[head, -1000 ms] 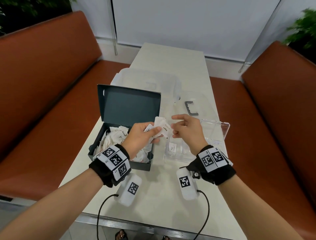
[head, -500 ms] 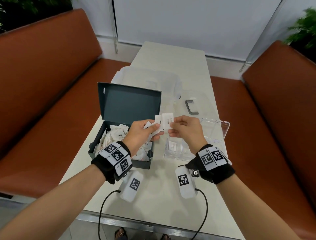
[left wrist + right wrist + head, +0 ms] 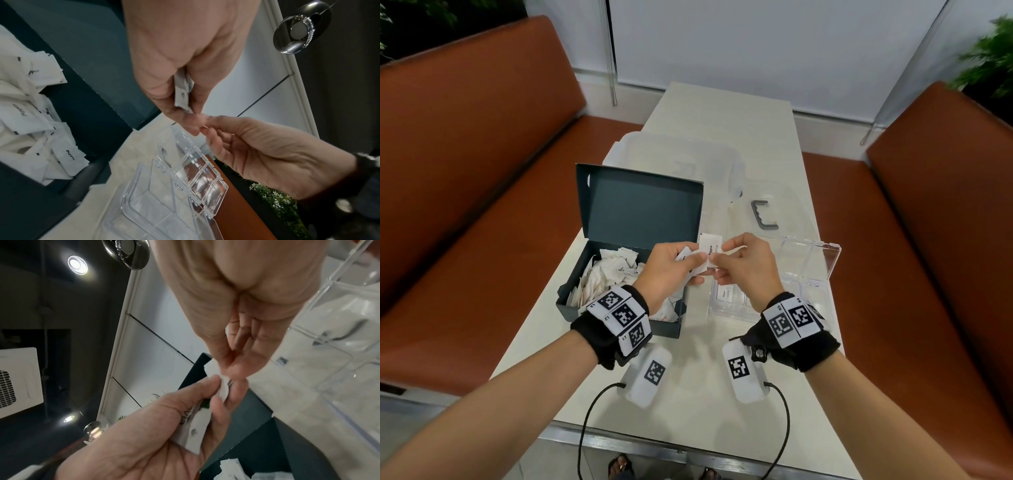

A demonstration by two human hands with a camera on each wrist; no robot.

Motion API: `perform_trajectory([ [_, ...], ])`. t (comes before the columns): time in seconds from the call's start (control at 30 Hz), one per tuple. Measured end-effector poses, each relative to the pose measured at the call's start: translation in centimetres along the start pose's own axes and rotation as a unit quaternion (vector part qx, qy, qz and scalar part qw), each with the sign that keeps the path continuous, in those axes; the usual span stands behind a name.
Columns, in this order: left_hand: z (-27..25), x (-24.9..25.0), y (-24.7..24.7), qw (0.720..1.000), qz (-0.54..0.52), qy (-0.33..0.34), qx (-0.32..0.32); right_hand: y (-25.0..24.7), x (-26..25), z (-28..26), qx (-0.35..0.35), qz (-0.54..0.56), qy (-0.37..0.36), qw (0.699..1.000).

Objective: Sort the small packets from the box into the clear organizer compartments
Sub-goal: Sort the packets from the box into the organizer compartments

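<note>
An open dark box (image 3: 619, 318) at the table's left holds a heap of small white packets (image 3: 599, 281). My left hand (image 3: 690, 265) hovers over the box's right edge and grips a small bundle of packets (image 3: 183, 92). My right hand (image 3: 719, 258) meets it fingertip to fingertip and pinches one white pepper packet (image 3: 710, 247), which stands upright between the two hands. In the right wrist view the pinched packet (image 3: 212, 369) touches the left-hand bundle (image 3: 195, 431). The clear organizer (image 3: 808, 274) lies open under and right of my right hand, with a packet (image 3: 724, 294) in a near compartment.
A grey U-shaped handle (image 3: 763, 216) lies on the white table (image 3: 722, 113) behind the organizer. A large clear plastic lid (image 3: 681, 161) sits behind the box. Brown bench seats (image 3: 465, 205) flank the table on both sides.
My right hand went from open beside the bundle to pinching one packet. Both hands have drawn close together again, with the packet now upright between them.
</note>
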State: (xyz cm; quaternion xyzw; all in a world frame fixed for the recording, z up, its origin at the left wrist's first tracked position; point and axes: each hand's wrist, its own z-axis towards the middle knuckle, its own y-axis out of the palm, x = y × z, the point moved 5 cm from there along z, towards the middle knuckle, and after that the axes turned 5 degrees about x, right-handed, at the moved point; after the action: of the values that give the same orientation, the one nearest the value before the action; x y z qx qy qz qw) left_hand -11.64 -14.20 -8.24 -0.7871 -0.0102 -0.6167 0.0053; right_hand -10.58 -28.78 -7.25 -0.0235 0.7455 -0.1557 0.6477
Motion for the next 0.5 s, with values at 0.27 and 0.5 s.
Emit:
perform_trajectory([
  [0.27, 0.4, -0.3, 0.3, 1.000, 0.008, -0.002, -0.028, -0.8, 0.1, 1.2, -0.055, -0.015, 0.041, 0.998],
  [0.5, 1.0, -1.6, -1.2, 1.000, 0.012, -0.028, -0.003, -3.6, 2.9, 4.4, 0.012, -0.175, 0.091, 0.980],
])
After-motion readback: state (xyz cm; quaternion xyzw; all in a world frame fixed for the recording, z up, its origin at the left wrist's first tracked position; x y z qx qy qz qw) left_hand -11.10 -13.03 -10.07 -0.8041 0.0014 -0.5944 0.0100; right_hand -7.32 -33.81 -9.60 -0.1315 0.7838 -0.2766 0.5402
